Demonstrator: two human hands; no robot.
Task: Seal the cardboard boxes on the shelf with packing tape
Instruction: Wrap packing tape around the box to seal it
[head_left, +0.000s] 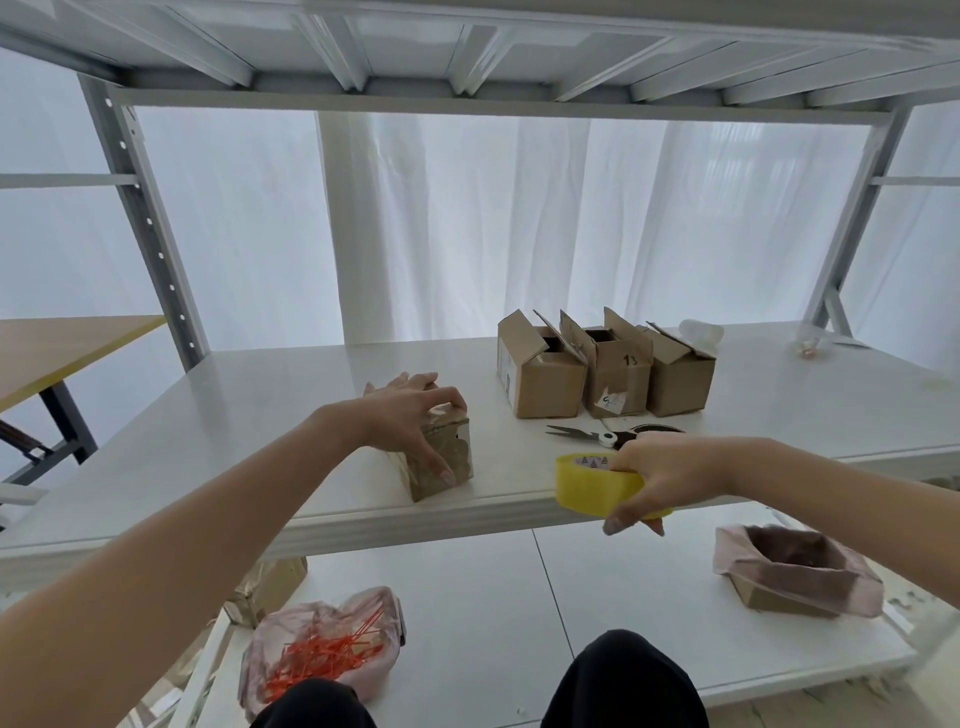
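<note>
Left hand (415, 421) grips the small box (441, 462) near the shelf (260, 405) front edge, covering its top. Right hand (660, 478) clutches the yellow tape roll (587, 486), partly hiding the scissors (582, 432). Farther right stand three open boxes (540, 384); the middle one reads "13".

We see a bright scene. The daylight comes through the white curtain (467, 218) in the middle of the frame, which is almost overexposed. The shelf board (260, 415) gives a soft sheen, and the shadows under the open boxes (602, 374) are faint. The small box (441, 462) turns its shaded side to us. The wide lens bends the shelf posts (145, 223) at the left and right edges. The forearm (156, 571) in the lower left is a little blurred; the tape roll (587, 488) is sharp.
</note>
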